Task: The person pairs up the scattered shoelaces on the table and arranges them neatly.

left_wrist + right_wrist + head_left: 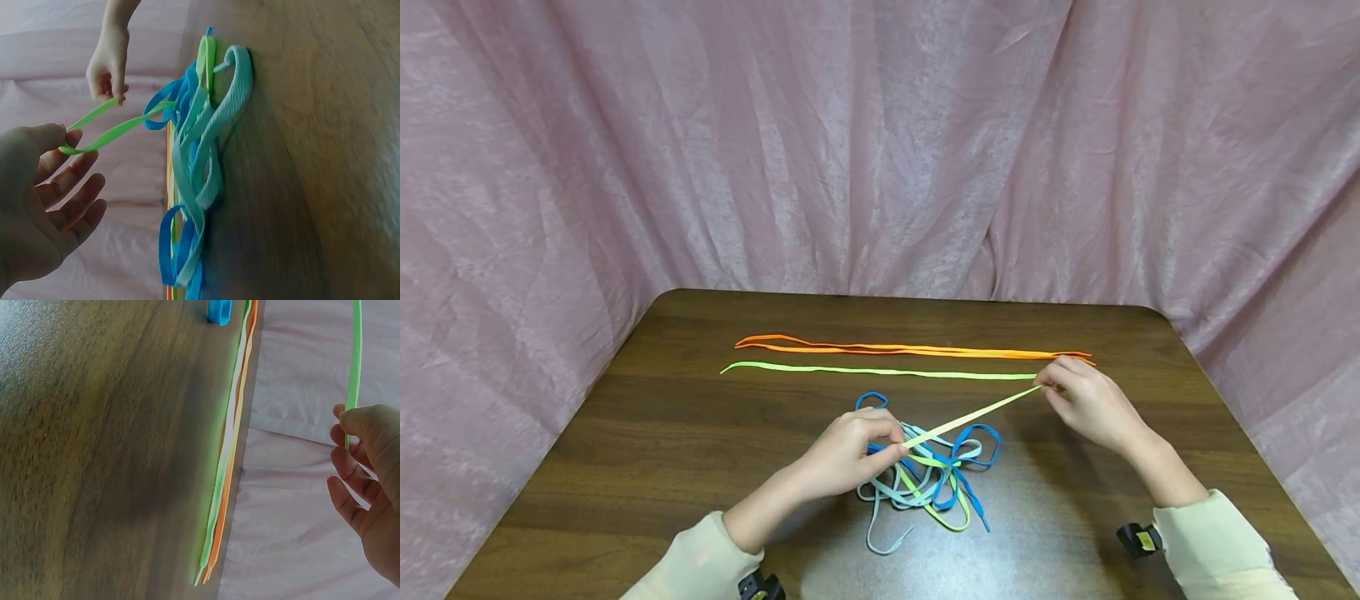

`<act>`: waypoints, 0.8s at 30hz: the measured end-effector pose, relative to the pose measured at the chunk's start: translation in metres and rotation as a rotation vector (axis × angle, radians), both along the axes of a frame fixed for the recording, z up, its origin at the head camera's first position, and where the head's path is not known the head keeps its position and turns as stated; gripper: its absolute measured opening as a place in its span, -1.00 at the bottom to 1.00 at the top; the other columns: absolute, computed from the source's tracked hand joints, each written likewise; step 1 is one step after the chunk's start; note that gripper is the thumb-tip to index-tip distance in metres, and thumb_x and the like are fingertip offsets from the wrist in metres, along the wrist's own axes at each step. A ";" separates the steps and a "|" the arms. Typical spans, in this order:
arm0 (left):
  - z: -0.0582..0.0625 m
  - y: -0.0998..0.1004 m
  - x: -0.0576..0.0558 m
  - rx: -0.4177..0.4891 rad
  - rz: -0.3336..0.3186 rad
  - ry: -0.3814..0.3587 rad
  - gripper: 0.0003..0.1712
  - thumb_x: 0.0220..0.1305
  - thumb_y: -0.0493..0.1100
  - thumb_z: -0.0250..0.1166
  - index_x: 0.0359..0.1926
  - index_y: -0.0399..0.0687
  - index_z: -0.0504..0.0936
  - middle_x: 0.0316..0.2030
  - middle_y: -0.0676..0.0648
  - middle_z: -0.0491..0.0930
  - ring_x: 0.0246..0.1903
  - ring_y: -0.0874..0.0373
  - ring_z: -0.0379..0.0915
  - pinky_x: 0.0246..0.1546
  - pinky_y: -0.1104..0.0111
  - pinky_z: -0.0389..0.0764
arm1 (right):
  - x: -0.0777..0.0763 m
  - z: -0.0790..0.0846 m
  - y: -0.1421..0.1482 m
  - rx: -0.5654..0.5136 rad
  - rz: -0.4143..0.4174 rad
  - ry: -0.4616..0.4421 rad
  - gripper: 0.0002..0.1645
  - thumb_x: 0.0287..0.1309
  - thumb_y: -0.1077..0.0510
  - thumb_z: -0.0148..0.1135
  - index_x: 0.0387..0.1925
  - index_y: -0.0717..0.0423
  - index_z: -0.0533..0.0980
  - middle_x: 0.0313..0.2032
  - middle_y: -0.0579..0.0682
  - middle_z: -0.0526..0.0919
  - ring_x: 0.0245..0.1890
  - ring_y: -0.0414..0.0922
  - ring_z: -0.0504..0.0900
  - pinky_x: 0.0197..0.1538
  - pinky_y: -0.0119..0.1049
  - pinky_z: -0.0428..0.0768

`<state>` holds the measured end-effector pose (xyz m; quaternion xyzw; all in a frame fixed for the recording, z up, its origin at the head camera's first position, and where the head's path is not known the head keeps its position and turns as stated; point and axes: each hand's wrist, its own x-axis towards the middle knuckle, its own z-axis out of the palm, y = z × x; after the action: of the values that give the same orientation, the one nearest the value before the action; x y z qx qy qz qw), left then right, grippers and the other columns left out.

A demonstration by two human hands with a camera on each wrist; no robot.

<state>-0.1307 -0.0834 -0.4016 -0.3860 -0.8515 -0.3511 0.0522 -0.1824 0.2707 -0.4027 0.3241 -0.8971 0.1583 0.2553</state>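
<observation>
A yellow-green shoelace (973,415) is stretched taut between both hands, above the table. My left hand (853,450) pinches it between thumb and index finger, the other fingers loosely spread in the left wrist view. From there the lace runs down into a tangle of light blue (206,137) and blue shoelaces (973,500). My right hand (1090,400) pinches the same lace near its end, with thumb and fingertips, as the right wrist view shows (375,462). The tangle lies on the table beneath and beside the left hand.
Behind the tangle, orange shoelaces (925,349) lie stretched side by side across the brown table (662,467). A straight green shoelace (850,369) runs parallel in front of them. A pink curtain (880,150) hangs behind the table's far edge.
</observation>
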 end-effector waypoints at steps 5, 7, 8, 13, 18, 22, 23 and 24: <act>-0.003 -0.012 -0.001 0.006 0.008 0.011 -0.91 0.14 -0.13 0.29 -0.48 0.12 0.57 -0.39 0.22 0.57 -0.27 0.36 0.46 -0.23 0.45 0.48 | 0.000 0.000 0.003 0.005 -0.002 -0.003 -0.78 -0.16 0.35 0.29 -0.46 -0.03 0.53 -0.45 -0.24 0.49 -0.43 -0.35 0.42 -0.41 -0.36 0.43; -0.005 -0.016 0.000 -0.002 0.006 0.015 -0.91 0.15 -0.13 0.28 -0.48 0.13 0.57 -0.40 0.24 0.55 -0.26 0.38 0.45 -0.23 0.46 0.47 | 0.001 0.000 0.004 0.008 -0.006 0.003 -0.77 -0.18 0.34 0.30 -0.46 -0.03 0.53 -0.45 -0.24 0.49 -0.43 -0.35 0.42 -0.41 -0.36 0.43; -0.006 -0.018 0.000 -0.006 0.002 0.012 -0.91 0.15 -0.13 0.27 -0.48 0.13 0.57 -0.40 0.24 0.55 -0.26 0.38 0.45 -0.23 0.46 0.47 | 0.001 0.000 0.004 0.010 -0.010 0.005 -0.76 -0.18 0.35 0.31 -0.46 -0.04 0.53 -0.46 -0.25 0.49 -0.44 -0.35 0.42 -0.41 -0.36 0.43; -0.008 -0.029 0.002 -0.040 -0.027 -0.046 -0.90 0.17 -0.12 0.25 -0.48 0.13 0.56 -0.39 0.27 0.52 -0.31 0.31 0.46 -0.31 0.45 0.46 | 0.002 0.002 0.009 0.005 -0.026 0.021 -0.73 -0.22 0.38 0.32 -0.48 -0.04 0.52 -0.47 -0.25 0.49 -0.46 -0.31 0.43 -0.40 -0.36 0.42; -0.007 -0.041 0.002 -0.067 -0.043 -0.106 -0.92 0.15 -0.16 0.27 -0.47 0.09 0.59 -0.43 0.30 0.48 -0.43 0.19 0.41 -0.43 0.50 0.38 | 0.004 0.004 0.017 0.005 -0.055 0.005 -0.68 -0.25 0.41 0.31 -0.48 -0.05 0.50 -0.46 -0.23 0.50 -0.45 -0.31 0.42 -0.40 -0.41 0.38; -0.009 -0.050 0.000 -0.056 -0.027 -0.124 -0.94 0.16 -0.18 0.26 -0.45 0.05 0.60 -0.48 0.29 0.47 -0.49 0.27 0.35 -0.44 0.46 0.42 | 0.006 0.004 0.024 0.006 -0.068 -0.007 -0.70 -0.22 0.40 0.30 -0.46 -0.04 0.51 -0.46 -0.20 0.52 -0.45 -0.29 0.44 -0.39 -0.42 0.38; -0.010 -0.052 -0.001 -0.053 -0.021 -0.130 -0.94 0.16 -0.17 0.27 -0.44 0.05 0.60 -0.49 0.28 0.47 -0.49 0.31 0.35 -0.44 0.43 0.44 | 0.006 0.004 0.026 0.004 -0.073 -0.009 -0.70 -0.22 0.40 0.30 -0.46 -0.04 0.51 -0.46 -0.19 0.52 -0.46 -0.28 0.45 -0.40 -0.42 0.38; -0.011 -0.054 -0.001 -0.049 -0.016 -0.138 -0.94 0.16 -0.17 0.27 -0.44 0.05 0.60 -0.49 0.27 0.47 -0.48 0.34 0.35 -0.43 0.41 0.46 | 0.006 0.004 0.027 0.003 -0.075 -0.011 -0.71 -0.21 0.40 0.29 -0.46 -0.03 0.51 -0.46 -0.19 0.53 -0.46 -0.27 0.45 -0.40 -0.42 0.38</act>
<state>-0.1321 -0.1373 -0.4124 -0.3687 -0.8584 -0.3561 -0.0188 -0.1765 0.2982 -0.3991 0.2899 -0.9102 0.1490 0.2556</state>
